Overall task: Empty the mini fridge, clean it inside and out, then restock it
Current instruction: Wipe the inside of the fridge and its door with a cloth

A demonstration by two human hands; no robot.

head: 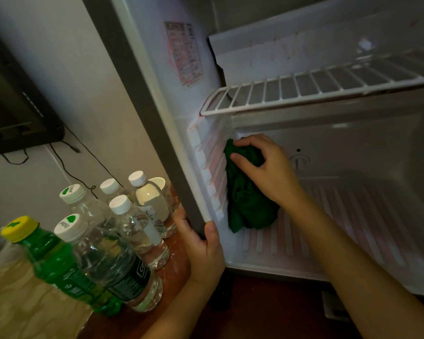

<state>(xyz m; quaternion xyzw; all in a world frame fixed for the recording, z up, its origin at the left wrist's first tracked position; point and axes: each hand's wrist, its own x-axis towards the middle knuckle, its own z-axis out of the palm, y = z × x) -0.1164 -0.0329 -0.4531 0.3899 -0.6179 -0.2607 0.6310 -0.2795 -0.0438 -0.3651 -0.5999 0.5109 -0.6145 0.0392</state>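
The white mini fridge (pixel 353 211) stands open with nothing stored inside. My right hand (pixel 264 167) grips a bunched dark green cloth (pixel 247 204) and holds it against the ribbed left inner wall, low in the cabinet. My left hand (pixel 203 250) grips the grey front edge of the fridge's left side wall (pixel 157 133), thumb on the inner face. A white wire shelf (pixel 316 91) sits above the right hand.
Several clear water bottles (pixel 132 228) with white caps and a green soda bottle (pixel 52 258) with a yellow cap stand on the wooden top to the left. A dark screen (pixel 15 113) and cables hang on the wall beyond. A label (pixel 184 52) is stuck on the upper inner wall.
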